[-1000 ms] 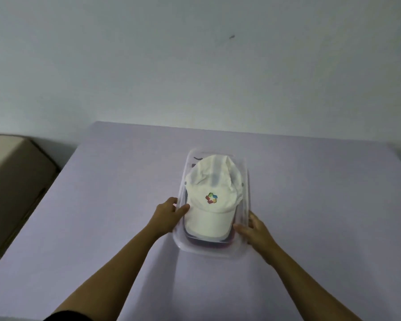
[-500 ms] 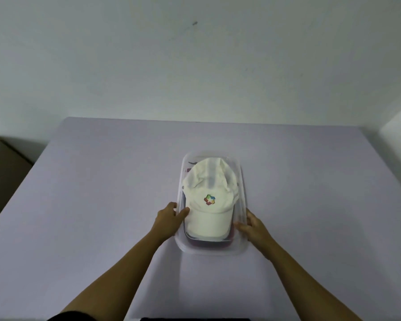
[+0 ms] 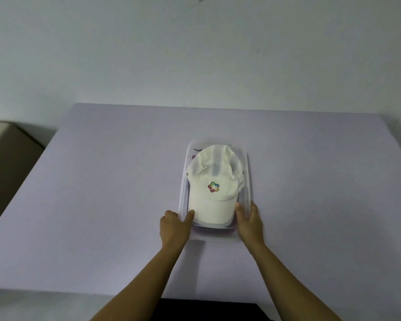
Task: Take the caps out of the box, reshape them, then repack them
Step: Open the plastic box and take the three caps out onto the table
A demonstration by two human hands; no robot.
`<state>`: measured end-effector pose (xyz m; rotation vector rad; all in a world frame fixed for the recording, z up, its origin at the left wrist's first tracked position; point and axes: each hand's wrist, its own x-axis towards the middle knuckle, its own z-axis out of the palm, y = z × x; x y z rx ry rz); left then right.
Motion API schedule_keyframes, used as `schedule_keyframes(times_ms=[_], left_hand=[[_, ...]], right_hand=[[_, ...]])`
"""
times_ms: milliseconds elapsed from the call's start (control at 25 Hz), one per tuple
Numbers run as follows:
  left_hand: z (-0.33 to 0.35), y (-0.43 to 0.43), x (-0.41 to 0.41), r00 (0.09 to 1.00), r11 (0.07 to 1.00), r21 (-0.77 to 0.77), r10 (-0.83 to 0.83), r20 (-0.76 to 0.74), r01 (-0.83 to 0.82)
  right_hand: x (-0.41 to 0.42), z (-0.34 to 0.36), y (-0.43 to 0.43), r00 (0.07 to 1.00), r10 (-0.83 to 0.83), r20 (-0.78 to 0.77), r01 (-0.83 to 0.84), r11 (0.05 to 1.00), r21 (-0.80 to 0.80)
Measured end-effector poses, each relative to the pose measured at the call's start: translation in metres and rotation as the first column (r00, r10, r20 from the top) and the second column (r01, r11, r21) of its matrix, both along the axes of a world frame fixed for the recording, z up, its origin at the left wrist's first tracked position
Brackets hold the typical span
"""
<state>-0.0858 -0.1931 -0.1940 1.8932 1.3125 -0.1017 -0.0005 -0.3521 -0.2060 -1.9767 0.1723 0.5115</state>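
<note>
White cloth cap (image 3: 214,188) in clear plastic box (image 3: 247,181), left hand (image 3: 174,229), right hand (image 3: 250,224), each grip clasping box sides

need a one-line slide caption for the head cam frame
Both hands, left hand and right hand, grip the near corners of a clear plastic box holding a white cap atop others.

Clear plastic box (image 3: 250,172) sat on lilac table (image 3: 102,193), white cap (image 3: 214,188) with coloured logo on top. Left hand (image 3: 174,228) and right hand (image 3: 250,224) clasped box's near corners, thumbs inside rim.
</note>
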Motion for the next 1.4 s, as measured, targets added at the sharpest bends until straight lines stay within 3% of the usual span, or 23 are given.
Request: schedule_keyframes(times_ms=[200, 440, 720, 960, 1080, 1160, 1200, 1280, 1360, 1400], left_hand=[[0.004, 0.003, -0.002, 0.999, 1.000, 0.003, 0.030, 0.027, -0.030], [0.014, 0.000, -0.001, 1.000, 0.994, -0.105, -0.001, -0.014, 0.000], [0.030, 0.012, 0.003, 0.986, 0.933, -0.322, 0.169, 0.000, -0.160], [0.035, 0.010, 0.002, 0.995, 0.956, -0.277, 0.104, 0.009, -0.098], [0.034, 0.008, -0.001, 0.995, 0.946, -0.314, 0.094, 0.025, -0.081], [0.033, 0.005, -0.002, 0.984, 0.941, -0.320, 0.150, 0.100, -0.111], [0.035, 0.001, -0.002, 0.962, 0.915, -0.377, 0.220, 0.163, -0.145], [0.045, -0.005, -0.002, 0.853, 0.765, -0.619, 0.433, 0.292, -0.176], [0.053, -0.004, -0.002, 0.703, 0.603, -0.789, 0.613, 0.361, -0.121], [0.054, 0.002, -0.002, 0.651, 0.575, -0.812, 0.656, 0.383, -0.102]], right_hand=[[-0.001, -0.001, 0.001, 0.999, -0.012, 0.032, 0.014, 0.998, -0.064], [-0.003, 0.000, 0.006, 0.999, -0.026, 0.040, 0.029, 0.996, -0.087], [-0.003, -0.004, 0.005, 0.999, -0.034, 0.035, 0.037, 0.996, -0.086], [-0.001, 0.000, -0.001, 1.000, 0.000, -0.004, 0.000, 0.998, -0.055], [0.004, 0.001, -0.008, 0.996, 0.022, -0.089, -0.018, 0.999, 0.043], [0.007, 0.000, -0.014, 0.979, 0.011, -0.201, 0.032, 0.977, 0.211], [0.009, -0.003, -0.017, 0.961, 0.004, -0.278, 0.075, 0.958, 0.276], [0.014, -0.007, -0.022, 0.935, 0.010, -0.355, 0.120, 0.932, 0.341], [0.015, -0.008, -0.024, 0.933, 0.006, -0.359, 0.131, 0.925, 0.356], [0.014, -0.007, -0.023, 0.942, 0.001, -0.336, 0.121, 0.932, 0.341]])
